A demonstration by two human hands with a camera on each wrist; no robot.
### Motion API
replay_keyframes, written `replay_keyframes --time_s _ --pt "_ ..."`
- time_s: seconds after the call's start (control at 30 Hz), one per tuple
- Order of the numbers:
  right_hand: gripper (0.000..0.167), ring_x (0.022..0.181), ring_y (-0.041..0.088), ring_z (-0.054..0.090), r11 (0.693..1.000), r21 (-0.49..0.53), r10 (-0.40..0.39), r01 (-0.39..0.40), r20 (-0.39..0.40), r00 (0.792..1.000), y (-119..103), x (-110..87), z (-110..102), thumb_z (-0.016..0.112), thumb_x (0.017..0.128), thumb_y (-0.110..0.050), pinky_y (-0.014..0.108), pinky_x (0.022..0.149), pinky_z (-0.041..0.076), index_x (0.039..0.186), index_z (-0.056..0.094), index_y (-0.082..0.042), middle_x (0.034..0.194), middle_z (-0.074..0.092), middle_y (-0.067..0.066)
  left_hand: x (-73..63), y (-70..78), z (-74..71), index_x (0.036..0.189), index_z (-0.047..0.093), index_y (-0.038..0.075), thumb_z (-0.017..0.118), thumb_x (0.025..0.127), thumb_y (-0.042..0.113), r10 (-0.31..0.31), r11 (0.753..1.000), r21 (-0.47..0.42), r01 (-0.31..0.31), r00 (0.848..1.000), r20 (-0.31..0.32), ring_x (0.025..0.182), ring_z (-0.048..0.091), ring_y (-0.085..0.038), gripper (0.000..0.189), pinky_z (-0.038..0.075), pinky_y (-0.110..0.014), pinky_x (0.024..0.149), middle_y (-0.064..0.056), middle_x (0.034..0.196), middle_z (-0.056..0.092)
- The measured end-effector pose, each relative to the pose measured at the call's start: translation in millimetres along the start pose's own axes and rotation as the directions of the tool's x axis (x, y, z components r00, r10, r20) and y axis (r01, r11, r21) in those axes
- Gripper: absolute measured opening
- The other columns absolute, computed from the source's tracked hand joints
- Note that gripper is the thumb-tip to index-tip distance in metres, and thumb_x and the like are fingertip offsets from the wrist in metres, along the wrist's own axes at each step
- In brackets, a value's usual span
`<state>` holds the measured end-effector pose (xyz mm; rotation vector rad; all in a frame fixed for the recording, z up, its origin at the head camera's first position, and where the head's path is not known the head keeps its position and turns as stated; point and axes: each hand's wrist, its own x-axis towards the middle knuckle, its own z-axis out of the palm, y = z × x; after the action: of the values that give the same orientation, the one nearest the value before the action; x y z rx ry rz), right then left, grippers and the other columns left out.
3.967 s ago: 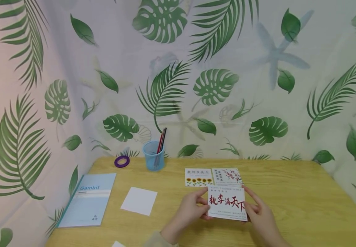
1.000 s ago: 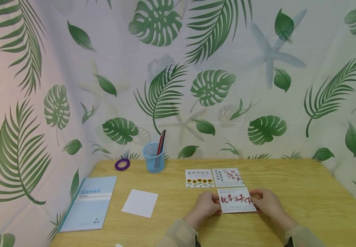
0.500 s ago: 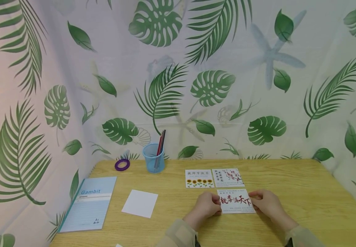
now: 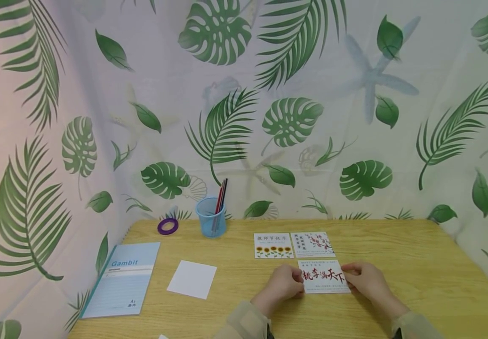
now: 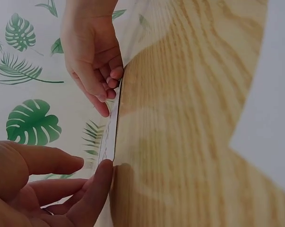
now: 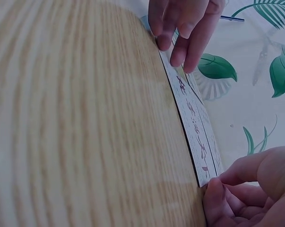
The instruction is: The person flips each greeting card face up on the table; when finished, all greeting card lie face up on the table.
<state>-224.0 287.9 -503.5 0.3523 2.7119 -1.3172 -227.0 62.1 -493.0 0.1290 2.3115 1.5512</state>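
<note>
A white card with red Chinese characters lies flat on the wooden table, between both hands. At its left edge is my left hand; in the left wrist view its fingertip touches the card's end, and a gap shows between it and the finger above. My right hand pinches the card's right edge, thumb and finger meeting at the corner in the right wrist view. Just behind lie a sunflower card and a card with red blossoms, side by side.
A blank white square lies left of the hands, beside a light blue notebook. A blue mesh cup with pencils and a purple ring stand at the back. Leaf-patterned cloth hangs behind the table.
Four seconds ago both hands held the red-lettered card up, tilted and more to the left. It has moved right and down to lie below the blossom card. Over the last half second it barely shifts.
</note>
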Motion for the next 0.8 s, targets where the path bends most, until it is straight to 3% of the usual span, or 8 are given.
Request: replay_keyframes --time_s 0.13,0.33,0.5,0.7,0.8 --pt "0.033 0.066 0.013 0.062 1.0 0.011 0.001 -0.001 -0.002 1.0 -0.2 -1.5 -0.6 0.063 0.093 -0.008 0.028 0.057 0.056 0.119 0.061 0.013 0.082 0.068 0.009 -2.5 2.3 -0.6 0.105 0.07 -0.005 0.066 0.077 -0.011 0.006 0.999 0.053 -0.006 1.0 0.008 0.065 0.056 -0.01 0.029 0.057 -0.021 0.06 -0.003 0.082 0.059" --pt "0.038 0.067 0.014 0.063 1.0 0.0 -0.029 0.029 0.004 1.0 1.2 -4.4 -2.3 0.063 0.094 -0.008 0.028 0.058 0.057 0.124 0.058 0.014 0.086 0.07 0.011 -6.7 0.7 -8.7 0.125 0.063 -0.006 0.061 0.076 -0.012 0.056 0.997 0.06 -0.057 0.998 0.02 0.06 0.055 -0.01 0.049 0.054 -0.021 0.054 -0.001 0.084 0.059" --pt "0.038 0.067 0.013 0.063 0.997 -0.038 -0.065 0.064 -0.003 0.998 3.9 -8.3 -3.4 0.064 0.093 -0.009 0.025 0.058 0.056 0.124 0.058 0.012 0.085 0.068 0.01 -7.5 -2.3 -21.9 0.128 0.063 -0.003 0.061 0.076 -0.01 0.117 0.986 0.114 -0.119 0.993 0.025 0.059 0.053 -0.008 0.052 0.048 -0.018 0.05 -0.002 0.092 0.064" --pt "0.036 0.069 0.014 0.059 0.989 -0.094 -0.118 0.115 -0.02 0.993 2.4 -12.8 -4.6 0.064 0.091 -0.007 0.022 0.056 0.051 0.122 0.059 0.01 0.083 0.065 0.007 -7.4 -5.0 -33.2 0.125 0.066 0.001 0.066 0.076 -0.005 0.184 0.952 0.246 -0.183 0.983 0.022 0.074 0.057 -0.009 0.049 0.049 -0.018 0.058 -0.007 0.096 0.069" --pt "0.036 0.069 0.014 0.056 0.982 -0.123 -0.148 0.144 -0.029 0.989 1.5 -16.0 -3.9 0.063 0.088 -0.005 0.022 0.055 0.048 0.121 0.061 0.008 0.082 0.064 0.006 -9.8 -7.7 -37.6 0.125 0.066 0.003 0.068 0.077 -0.003 0.195 0.943 0.268 -0.196 0.98 0.029 0.081 0.059 -0.011 0.048 0.049 -0.019 0.062 -0.006 0.097 0.07"
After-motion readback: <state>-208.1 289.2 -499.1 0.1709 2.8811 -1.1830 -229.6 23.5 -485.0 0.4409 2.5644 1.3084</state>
